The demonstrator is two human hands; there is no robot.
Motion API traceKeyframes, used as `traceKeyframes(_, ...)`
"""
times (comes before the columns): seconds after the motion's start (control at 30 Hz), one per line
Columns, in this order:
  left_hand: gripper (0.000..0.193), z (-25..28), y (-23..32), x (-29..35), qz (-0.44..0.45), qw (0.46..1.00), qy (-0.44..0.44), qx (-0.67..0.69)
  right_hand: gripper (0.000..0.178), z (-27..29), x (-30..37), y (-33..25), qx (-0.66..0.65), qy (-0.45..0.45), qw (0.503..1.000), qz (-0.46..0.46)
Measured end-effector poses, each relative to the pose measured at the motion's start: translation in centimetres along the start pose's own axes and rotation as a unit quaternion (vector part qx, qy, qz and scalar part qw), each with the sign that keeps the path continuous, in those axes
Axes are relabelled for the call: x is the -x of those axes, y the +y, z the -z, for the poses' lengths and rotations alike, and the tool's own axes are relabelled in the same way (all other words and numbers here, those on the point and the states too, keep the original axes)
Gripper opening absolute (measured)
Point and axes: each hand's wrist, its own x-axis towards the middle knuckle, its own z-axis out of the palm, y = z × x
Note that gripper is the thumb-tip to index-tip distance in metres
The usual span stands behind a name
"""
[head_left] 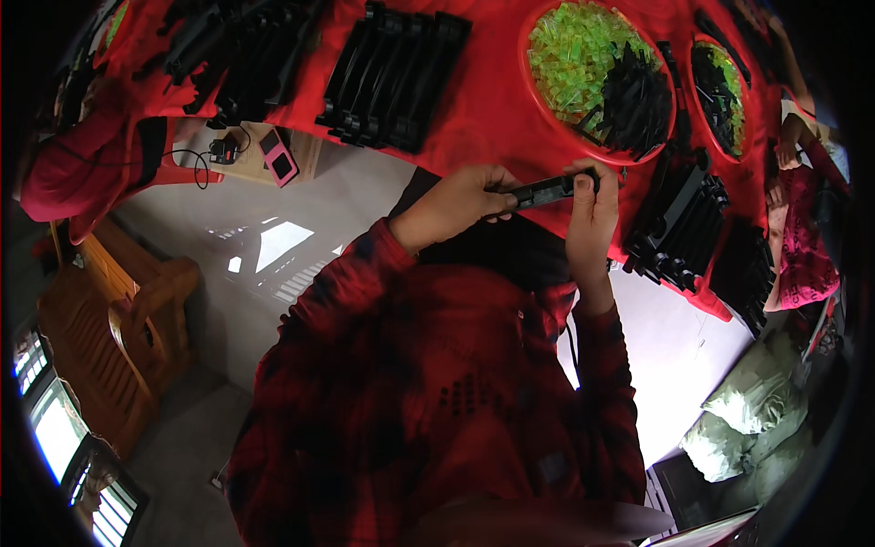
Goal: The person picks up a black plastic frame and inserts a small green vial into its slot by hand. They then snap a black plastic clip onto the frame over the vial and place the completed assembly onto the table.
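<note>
My left hand (460, 202) pinches one end of a long, narrow black plastic part (543, 192). At the other end, my right hand (591, 211) grips it, with the thumb lying on top. The part is held roughly level, just off the near edge of the red-covered table (483, 109). Past my right hand stands a red basin (523, 68), holding translucent yellow-green pieces (570, 55) and thin black strips (635, 105). A neat row of long black plastic parts (392, 77) lies on the table, farther off to the left.
More black parts (246, 59) lie at the far left, others (679, 223) at right beside a second basin (749, 109). People sit at both sides, one in a red sleeve (77, 169). A pink device (278, 157), wooden bench (118, 319) and pale sacks (747, 410) are around.
</note>
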Motion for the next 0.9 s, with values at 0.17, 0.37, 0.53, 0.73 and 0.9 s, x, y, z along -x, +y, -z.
traceKeyframes(0.17,0.020,-0.3,0.4,-0.1,0.001,1.000,0.016,-0.023,0.019,0.0,-0.3,0.2,-0.004,-0.007,1.000,0.001)
traceKeyframes(0.37,0.023,-0.6,0.3,-0.3,-0.017,0.992,0.083,-0.090,0.025,0.3,-0.9,0.7,0.031,-0.025,0.999,-0.026)
traceKeyframes(0.53,0.025,-0.7,1.8,0.1,-0.093,0.922,0.179,-0.330,0.020,1.1,-1.8,0.1,0.100,-0.041,0.994,-0.021)
traceKeyframes(0.73,0.024,-1.3,1.9,-0.2,-0.104,0.936,0.195,-0.274,0.015,1.7,-6.8,-1.9,0.252,0.021,0.951,0.179)
traceKeyframes(0.9,0.021,-1.5,1.3,-0.8,-0.156,0.874,0.247,-0.389,0.018,0.4,-12.3,-0.5,0.327,-0.039,0.893,0.307)
